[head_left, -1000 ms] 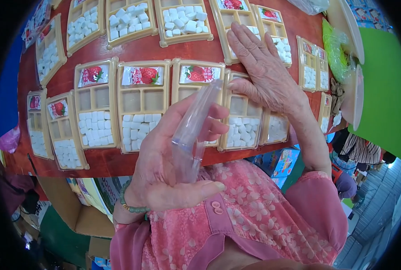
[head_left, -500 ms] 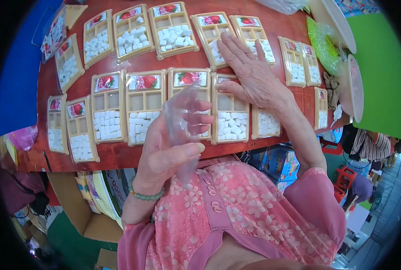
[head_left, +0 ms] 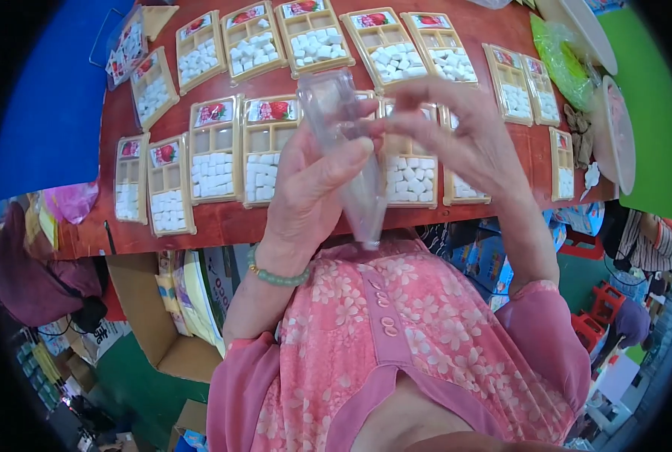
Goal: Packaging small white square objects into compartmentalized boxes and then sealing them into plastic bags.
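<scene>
My left hand (head_left: 313, 177) is closed around a clear plastic lid (head_left: 336, 105), long and shallow, held tilted above the front row of trays; whether it is a single lid or a stack I cannot tell. Close by its far right edge is my right hand (head_left: 464, 135), blurred, with fingers curved and apart; contact with the lid cannot be made out. Below the hands sits a beige compartment tray (head_left: 411, 202) with white cubes in its large section. Another such tray (head_left: 395, 49) lies behind, holding white cubes and a strawberry-printed packet (head_left: 371, 19).
Several similar trays stand in two rows on the red table (head_left: 178, 245). A clear container of packets (head_left: 127, 53) is at the far left. Right are a yellow-green bag (head_left: 560, 64), a brown cloth (head_left: 578, 132) and a pale round basin (head_left: 617, 135). Below the table stands a cardboard box (head_left: 136, 301).
My right hand has lifted off the back-row trays and come in toward the clear lid. My left hand has raised and turned the lid. The whole view has shifted a little.
</scene>
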Motion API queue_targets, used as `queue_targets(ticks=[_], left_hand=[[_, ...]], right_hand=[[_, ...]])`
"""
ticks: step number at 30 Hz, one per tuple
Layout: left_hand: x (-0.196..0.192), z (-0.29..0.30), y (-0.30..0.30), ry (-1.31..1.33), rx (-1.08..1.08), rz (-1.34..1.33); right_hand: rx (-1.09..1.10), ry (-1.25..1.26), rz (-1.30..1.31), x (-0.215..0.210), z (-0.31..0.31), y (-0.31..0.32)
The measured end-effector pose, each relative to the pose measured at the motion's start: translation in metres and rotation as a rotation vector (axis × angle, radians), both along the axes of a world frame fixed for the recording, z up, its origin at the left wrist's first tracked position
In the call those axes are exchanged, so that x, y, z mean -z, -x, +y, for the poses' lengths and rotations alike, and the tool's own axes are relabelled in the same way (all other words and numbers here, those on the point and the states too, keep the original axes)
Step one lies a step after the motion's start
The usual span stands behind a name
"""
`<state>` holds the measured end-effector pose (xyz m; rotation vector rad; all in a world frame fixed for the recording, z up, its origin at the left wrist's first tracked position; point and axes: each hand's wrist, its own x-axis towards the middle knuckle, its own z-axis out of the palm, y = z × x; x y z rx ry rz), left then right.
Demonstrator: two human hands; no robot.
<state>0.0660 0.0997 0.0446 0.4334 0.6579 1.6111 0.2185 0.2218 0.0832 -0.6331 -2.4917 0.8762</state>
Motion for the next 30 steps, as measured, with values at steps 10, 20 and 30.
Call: queue_targets(ticks=[10, 20, 30], left_hand=[[0.002, 0.003, -0.014, -0.068, -0.06, 0.164], [0.001, 0.003, -0.02, -0.079, 0.024, -0.009], [-0.001, 0.013, -0.026, -0.016, 0.004, 0.089]], right_hand=[[-0.148, 1.087, 0.239, 0.006, -0.036, -0.002], [-0.14, 1.168, 0.295, 0.008, -0.037, -0.012], [-0.026, 1.067, 0.23, -0.004, -0.04, -0.019]])
